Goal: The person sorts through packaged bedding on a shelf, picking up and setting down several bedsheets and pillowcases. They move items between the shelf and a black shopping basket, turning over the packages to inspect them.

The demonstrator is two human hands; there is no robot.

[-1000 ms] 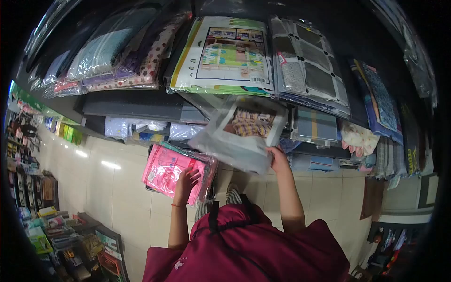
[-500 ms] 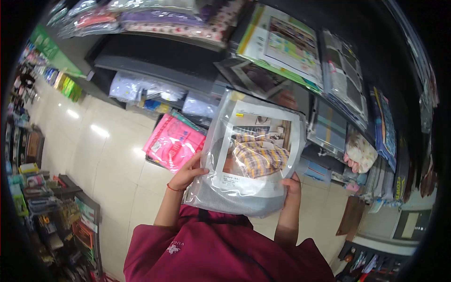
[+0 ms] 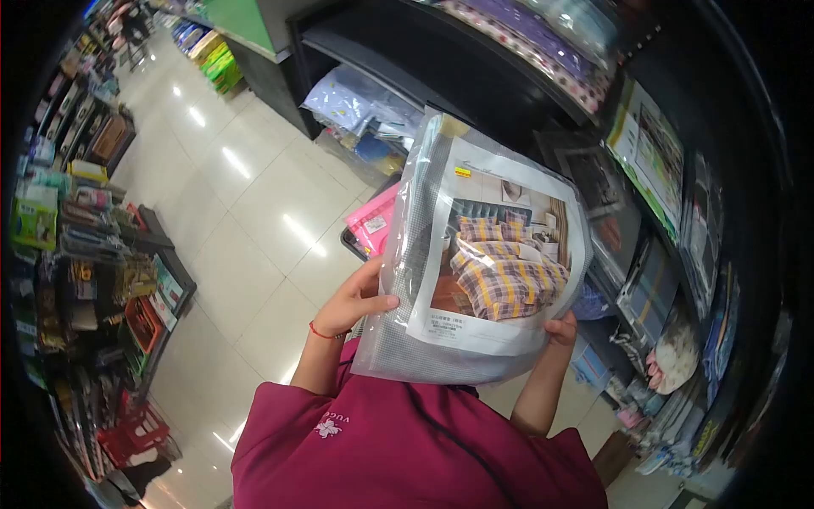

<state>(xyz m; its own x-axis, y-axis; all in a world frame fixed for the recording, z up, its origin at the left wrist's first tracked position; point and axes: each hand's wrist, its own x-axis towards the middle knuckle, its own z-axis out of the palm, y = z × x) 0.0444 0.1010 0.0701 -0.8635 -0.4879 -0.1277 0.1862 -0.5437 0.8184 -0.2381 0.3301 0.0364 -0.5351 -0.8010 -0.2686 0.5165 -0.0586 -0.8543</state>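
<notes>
A clear plastic package of bedding (image 3: pixel 500 254) is held up in front of my chest. Its printed insert shows a bed with yellow and grey plaid covers, and grey fabric shows along its edges. My left hand (image 3: pixel 352 301) grips its left edge, thumb on the front and the other fingers partly hidden behind. On the lower right edge my right hand (image 3: pixel 560 329) is closed, with its thumb in front. Partly covered by the package, a pink packet (image 3: pixel 373 222) lies beyond my left hand.
Dark shelves (image 3: pixel 381 42) with bagged textiles (image 3: pixel 543 38) run along the top and right. Folded white packages (image 3: pixel 348 102) sit on a low shelf. Across the tiled aisle (image 3: pixel 229 246), goods racks stand on the left, with a red crate (image 3: pixel 136 437) near the floor.
The view has turned left, so the shelves have shifted right and more of the aisle shows. Both hands keep hold of the bedding package, which now covers more of the pink packet.
</notes>
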